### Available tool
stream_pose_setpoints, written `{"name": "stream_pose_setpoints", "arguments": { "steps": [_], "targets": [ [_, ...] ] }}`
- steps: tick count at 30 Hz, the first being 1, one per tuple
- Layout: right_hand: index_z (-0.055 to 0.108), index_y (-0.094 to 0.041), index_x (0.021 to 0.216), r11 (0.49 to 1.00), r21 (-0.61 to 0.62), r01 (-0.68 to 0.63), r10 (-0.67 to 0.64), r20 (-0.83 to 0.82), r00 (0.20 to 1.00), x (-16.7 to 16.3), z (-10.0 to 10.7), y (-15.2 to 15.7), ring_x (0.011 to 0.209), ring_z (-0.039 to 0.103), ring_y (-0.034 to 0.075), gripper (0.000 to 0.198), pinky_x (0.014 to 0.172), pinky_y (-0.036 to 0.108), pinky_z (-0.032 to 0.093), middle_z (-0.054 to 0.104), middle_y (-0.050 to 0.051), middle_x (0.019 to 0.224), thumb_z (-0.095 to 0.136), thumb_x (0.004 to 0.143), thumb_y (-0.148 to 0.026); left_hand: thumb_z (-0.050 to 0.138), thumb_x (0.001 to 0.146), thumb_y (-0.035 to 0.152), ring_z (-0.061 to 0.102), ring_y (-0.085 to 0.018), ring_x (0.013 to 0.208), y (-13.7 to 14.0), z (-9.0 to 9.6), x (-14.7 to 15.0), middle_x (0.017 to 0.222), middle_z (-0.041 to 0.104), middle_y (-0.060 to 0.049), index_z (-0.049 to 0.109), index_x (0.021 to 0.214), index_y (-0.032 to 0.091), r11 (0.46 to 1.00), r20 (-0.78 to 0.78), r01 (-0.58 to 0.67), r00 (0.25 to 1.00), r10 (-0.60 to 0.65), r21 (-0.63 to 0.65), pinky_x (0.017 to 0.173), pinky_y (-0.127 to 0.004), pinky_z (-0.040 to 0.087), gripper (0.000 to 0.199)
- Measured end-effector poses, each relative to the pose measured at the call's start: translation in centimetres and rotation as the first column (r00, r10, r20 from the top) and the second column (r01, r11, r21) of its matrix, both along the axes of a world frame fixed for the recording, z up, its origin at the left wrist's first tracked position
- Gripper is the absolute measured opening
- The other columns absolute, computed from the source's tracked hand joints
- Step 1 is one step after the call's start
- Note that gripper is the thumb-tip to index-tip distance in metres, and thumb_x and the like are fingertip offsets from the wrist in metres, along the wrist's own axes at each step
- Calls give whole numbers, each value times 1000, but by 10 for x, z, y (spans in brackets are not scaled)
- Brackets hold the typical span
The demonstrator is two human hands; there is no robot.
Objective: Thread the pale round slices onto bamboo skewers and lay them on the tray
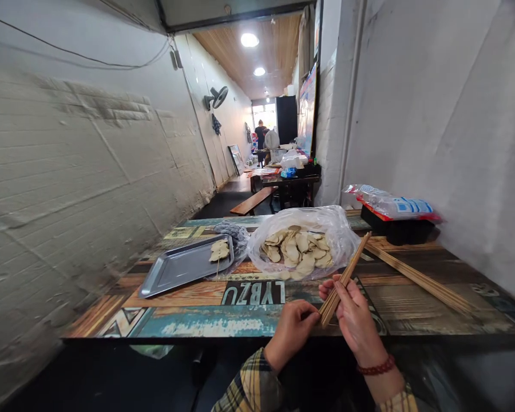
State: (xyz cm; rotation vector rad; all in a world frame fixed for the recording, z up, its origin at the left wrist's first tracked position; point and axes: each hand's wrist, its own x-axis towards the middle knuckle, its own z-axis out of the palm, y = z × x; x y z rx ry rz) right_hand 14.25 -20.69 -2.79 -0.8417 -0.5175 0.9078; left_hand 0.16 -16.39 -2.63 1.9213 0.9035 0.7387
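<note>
My right hand [354, 312] is wrapped round a bundle of thin wooden skewers [352, 264], held slanting over the table's front edge. At the lower end of the bundle my left hand [294, 326] is closed, its thumb and forefinger pinching at the skewers. Beyond the hands, an open clear plastic bag [257, 252] holds many pale, flat, oval slices [302, 252]. To its left lies a grey metal tray [175, 272], with a few slices threaded on a skewer [219, 252] resting at its right end. More loose skewers [420, 277] lie on the table at the right.
The patterned wooden table [189, 326] stands between two walls. At its back right is a black container [405, 229] with a plastic package [399, 203] on top. A crumpled grey plastic bag [236, 234] touches the tray. Farther off are a bench [254, 201] and a person [260, 137].
</note>
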Motion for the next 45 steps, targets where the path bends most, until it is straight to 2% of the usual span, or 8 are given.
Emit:
{"name": "stream_pose_setpoints", "arguments": {
  "steps": [9, 16, 19, 25, 31, 34, 38, 45],
  "targets": [
    [64, -27, 99, 997, -35, 75, -74, 43, 996, 4, -1, 0, 78, 75, 23, 26, 73, 39, 65, 75, 2, 87, 76, 83, -43, 51, 95, 19, 60, -19, 75, -8, 5, -9, 80, 68, -8, 64, 74, 19, 891, -316, 109, 948, 41, 442, 67, -31, 37, 25],
    [61, -28, 93, 915, 35, 401, -402, 153, 903, 83, 17, 10, 76, 72, 23, 24, 75, 41, 62, 71, 3, 84, 73, 80, -44, 51, 94, 17, 56, -16, 71, 0, 5, -45, 78, 64, -5, 55, 70, 20, 912, -379, 177, 925, -25, 370, 64, -29, 33, 24],
    [60, -33, 100, 852, 9, 523, -484, 393, 782, 143, 15, 7, 68, 68, 23, 22, 70, 42, 57, 69, 7, 86, 63, 85, -48, 50, 93, 19, 55, -16, 71, 8, 8, -65, 75, 62, -4, 54, 69, 20, 955, -264, 107, 964, -31, 278, 65, -28, 34, 24],
    [73, -29, 97, 754, -261, 603, 29, 930, 366, 230, -30, -13, 69, 69, 35, 30, 68, 51, 49, 76, 19, 83, 58, 79, -48, 50, 91, 27, 50, -15, 66, 21, 12, -79, 68, 58, -1, 56, 69, 19, 982, -66, -97, 992, 108, 162, 63, -27, 34, 24],
    [76, -28, 86, 799, -39, 600, 24, 999, 33, 262, -80, -22, 93, 72, 41, 33, 88, 60, 53, 75, 15, 89, 48, 75, -42, 51, 89, 24, 58, -17, 72, 24, 16, -82, 74, 64, -4, 62, 72, 19, 975, -100, -85, 989, 107, 205, 68, -28, 38, 21],
    [77, -27, 90, 811, 75, 581, -52, 997, -56, 254, -74, -17, 98, 70, 41, 37, 95, 62, 51, 74, 15, 95, 45, 80, -42, 51, 90, 21, 59, -18, 75, 26, 19, -81, 78, 65, -5, 65, 74, 19, 969, -162, -55, 982, 96, 239, 70, -28, 39, 21],
    [75, -23, 107, 813, 208, 544, -176, 978, -112, 205, -30, -8, 103, 70, 36, 40, 101, 55, 50, 73, 18, 112, 42, 93, -41, 50, 93, 21, 59, -18, 77, 33, 28, -76, 81, 63, -5, 65, 76, 19, 959, -245, -14, 966, 86, 283, 71, -27, 40, 22],
    [73, -23, 118, 977, 207, 47, -197, 967, -162, 64, 23, 16, 109, 69, 27, 29, 96, 45, 54, 76, 10, 116, 48, 104, -26, 48, 96, 23, 56, -18, 79, 52, 55, -49, 82, 59, -4, 58, 73, 20, 934, -309, 122, 951, -13, 337, 72, -28, 38, 25]
  ]
}}
